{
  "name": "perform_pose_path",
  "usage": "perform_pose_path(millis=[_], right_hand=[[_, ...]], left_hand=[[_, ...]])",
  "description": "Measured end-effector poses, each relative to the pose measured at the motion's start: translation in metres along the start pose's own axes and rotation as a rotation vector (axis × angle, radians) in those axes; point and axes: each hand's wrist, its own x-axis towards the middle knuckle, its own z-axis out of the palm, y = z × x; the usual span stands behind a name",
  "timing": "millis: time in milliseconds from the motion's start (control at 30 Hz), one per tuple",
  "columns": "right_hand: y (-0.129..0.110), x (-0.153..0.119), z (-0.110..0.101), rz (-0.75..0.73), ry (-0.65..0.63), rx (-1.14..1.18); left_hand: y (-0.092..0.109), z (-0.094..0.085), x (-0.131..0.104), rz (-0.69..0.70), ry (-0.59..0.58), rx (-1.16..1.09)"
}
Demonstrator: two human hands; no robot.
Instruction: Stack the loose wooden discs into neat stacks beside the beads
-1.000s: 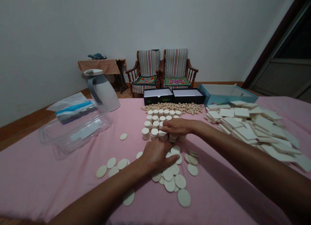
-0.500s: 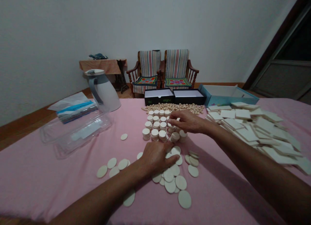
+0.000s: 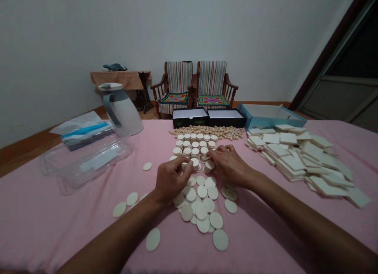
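Observation:
Short stacks of pale round wooden discs [image 3: 195,151] stand in rows on the pink cloth. My left hand [image 3: 171,178] is at the front row, its thumb and curled index finger around a stack of discs [image 3: 184,164]. On the right of that row, my right hand [image 3: 230,165] has its fingers against a slightly leaning stack [image 3: 209,166]; its thumb is mostly hidden. Nearer to me lies a loose heap of discs [image 3: 201,211], partly overlapping. Single discs are scattered to the left, such as one disc [image 3: 153,239] beside my left forearm.
Small wooden beads [image 3: 206,131] lie behind the stacks, before two black boxes [image 3: 190,122] and a blue box [image 3: 268,118]. Square wooden tiles [image 3: 298,157] are piled right. Clear plastic trays [image 3: 97,163], a packet [image 3: 85,135] and a grey-white jug [image 3: 125,112] stand left.
My right hand has come down toward me from the middle rows to the front right stack. My left hand has risen off the loose heap to the front row.

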Motion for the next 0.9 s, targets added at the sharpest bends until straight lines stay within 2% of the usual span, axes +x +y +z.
perform_pose_path(millis=[100,200,600,733,800,900], right_hand=[[0.001,0.004,0.005,-0.005,-0.008,-0.048],[0.000,0.005,0.008,-0.009,-0.001,-0.069],[-0.006,0.009,0.013,-0.016,0.028,-0.110],[-0.010,0.006,0.005,0.001,0.026,-0.105],[-0.008,0.000,-0.002,0.017,0.057,-0.086],[0.001,-0.016,-0.010,0.073,0.179,0.017]], left_hand=[[-0.010,-0.005,0.007,-0.055,0.128,-0.041],[-0.016,-0.009,0.011,-0.114,0.166,-0.059],[-0.018,-0.007,0.012,-0.151,0.145,-0.098],[-0.020,-0.008,0.011,-0.153,0.132,-0.090],[-0.020,-0.008,0.011,-0.150,0.140,-0.087],[-0.020,-0.009,0.012,-0.139,0.174,-0.079]])
